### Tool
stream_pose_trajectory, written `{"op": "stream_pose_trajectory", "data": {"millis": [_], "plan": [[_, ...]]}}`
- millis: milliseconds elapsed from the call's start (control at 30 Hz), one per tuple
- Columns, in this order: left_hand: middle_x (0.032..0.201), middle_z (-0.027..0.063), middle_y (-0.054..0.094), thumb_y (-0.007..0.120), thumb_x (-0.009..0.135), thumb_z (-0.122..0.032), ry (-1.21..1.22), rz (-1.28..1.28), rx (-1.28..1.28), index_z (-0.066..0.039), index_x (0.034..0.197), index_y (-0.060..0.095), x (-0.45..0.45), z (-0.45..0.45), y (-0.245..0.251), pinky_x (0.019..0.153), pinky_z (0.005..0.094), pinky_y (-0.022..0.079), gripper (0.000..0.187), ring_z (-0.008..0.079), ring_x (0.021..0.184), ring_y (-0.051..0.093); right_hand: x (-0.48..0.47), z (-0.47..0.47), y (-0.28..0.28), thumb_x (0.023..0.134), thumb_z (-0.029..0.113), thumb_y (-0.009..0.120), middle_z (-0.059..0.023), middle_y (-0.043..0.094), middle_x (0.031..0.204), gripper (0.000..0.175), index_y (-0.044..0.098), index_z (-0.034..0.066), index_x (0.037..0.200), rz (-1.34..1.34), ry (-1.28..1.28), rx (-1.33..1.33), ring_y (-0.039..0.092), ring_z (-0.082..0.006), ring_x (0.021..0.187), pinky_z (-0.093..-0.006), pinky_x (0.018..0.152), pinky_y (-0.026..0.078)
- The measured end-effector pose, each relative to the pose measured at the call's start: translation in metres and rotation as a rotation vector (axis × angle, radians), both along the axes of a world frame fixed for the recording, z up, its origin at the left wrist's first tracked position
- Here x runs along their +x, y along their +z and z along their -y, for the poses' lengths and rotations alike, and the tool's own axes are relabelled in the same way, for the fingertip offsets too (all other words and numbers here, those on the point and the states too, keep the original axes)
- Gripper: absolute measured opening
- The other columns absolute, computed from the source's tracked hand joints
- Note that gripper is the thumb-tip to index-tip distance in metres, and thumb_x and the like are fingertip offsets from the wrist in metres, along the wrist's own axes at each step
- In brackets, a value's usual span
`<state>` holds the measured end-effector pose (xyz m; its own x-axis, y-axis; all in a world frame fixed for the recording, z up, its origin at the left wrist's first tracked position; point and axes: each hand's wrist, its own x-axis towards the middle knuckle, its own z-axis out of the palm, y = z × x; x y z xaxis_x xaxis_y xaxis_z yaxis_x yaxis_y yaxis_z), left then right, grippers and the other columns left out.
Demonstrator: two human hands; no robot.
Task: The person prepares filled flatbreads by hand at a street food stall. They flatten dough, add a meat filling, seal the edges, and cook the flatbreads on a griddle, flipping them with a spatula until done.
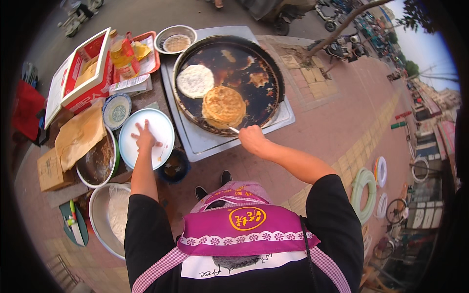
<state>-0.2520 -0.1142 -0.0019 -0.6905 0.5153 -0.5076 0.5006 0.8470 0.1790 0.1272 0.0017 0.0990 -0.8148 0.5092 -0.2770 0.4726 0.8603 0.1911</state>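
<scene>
My left hand [145,138] lies with its fingers spread over a white plate with a pale blue rim [126,121], holding nothing. My right hand [253,139] is closed around the handle of a metal utensil [233,129] at the near edge of a large round griddle pan [279,84]. The utensil's far part reaches under or beside a browned round flatbread [224,106], which seems to lie on others in a stack. Up and to the left of it in the pan, a pale flatbread [195,81] rests against the stack. Dark oil and browned scraps show in the pan.
Left of the pan stand a red and white foam box [86,102], an oil bottle [122,55], a patterned bowl [117,111] and a pot of filling [97,161] partly under brown paper [80,135]. A basin of dough [119,212] and a knife [76,230] are nearer. A metal bowl [176,39] touches the stove top.
</scene>
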Motion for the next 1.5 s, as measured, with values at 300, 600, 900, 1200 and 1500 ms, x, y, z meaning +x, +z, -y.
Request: {"op": "stream_pose_trajectory", "data": {"millis": [300, 600, 900, 1200, 1500], "plan": [[0.161, -0.0034, -0.008, 0.092, 0.054, -0.014, 0.058, 0.068, -0.042, -0.046, 0.15, 0.011, 0.01, -0.002, 0.027, 0.097, 0.0721, 0.038, 0.13, 0.0424, 0.145, 0.001, 0.071, -0.013, 0.028, 0.093, 0.035, 0.055, -0.0161, 0.066, 0.066, 0.035, 0.064, 0.0044, 0.079, -0.092, -0.186, -0.012, 0.067, -0.0355, 0.063, -0.0466, 0.058, 0.051], [0.161, -0.0037, -0.009, 0.09, 0.058, -0.01, 0.08, 0.091, -0.058, -0.047, 0.15, 0.011, 0.013, -0.003, 0.036, 0.099, 0.0707, 0.038, 0.127, 0.0422, 0.146, 0.001, 0.134, -0.031, 0.034, 0.093, 0.038, 0.054, -0.0188, 0.067, 0.072, 0.04, 0.069, 0.0045, 0.077, 0.072, -0.391, 0.028, 0.067, -0.038, 0.07, -0.0476, 0.065, 0.053], [0.161, -0.0045, -0.009, 0.089, 0.058, -0.008, 0.09, 0.086, -0.036, -0.047, 0.15, 0.012, 0.015, -0.001, 0.038, 0.099, 0.071, 0.037, 0.126, 0.0414, 0.146, 0.002, 0.122, -0.045, 0.025, 0.093, 0.039, 0.053, -0.0204, 0.068, 0.076, 0.043, 0.071, 0.0032, 0.079, 0.078, -0.426, 0.047, 0.067, -0.0391, 0.073, -0.0488, 0.068, 0.053], [0.161, -0.0035, -0.008, 0.089, 0.057, -0.007, 0.089, 0.082, -0.029, -0.046, 0.15, 0.014, 0.014, -0.002, 0.036, 0.098, 0.0716, 0.038, 0.125, 0.0424, 0.146, 0.002, 0.033, -0.011, 0.049, 0.093, 0.034, 0.056, -0.0216, 0.066, 0.07, 0.036, 0.067, 0.0016, 0.08, -0.117, -0.292, -0.043, 0.066, -0.0404, 0.069, -0.0499, 0.065, 0.052], [0.161, -0.0024, -0.008, 0.089, 0.058, -0.01, 0.068, 0.089, -0.041, -0.045, 0.15, 0.013, 0.014, 0.0, 0.036, 0.097, 0.0716, 0.039, 0.125, 0.0432, 0.145, 0.001, -0.018, 0.029, 0.004, 0.092, 0.028, 0.055, -0.0146, 0.069, 0.073, 0.033, 0.072, 0.0067, 0.075, -0.009, -0.173, -0.077, 0.069, -0.0323, 0.073, -0.0435, 0.066, 0.053]]}}
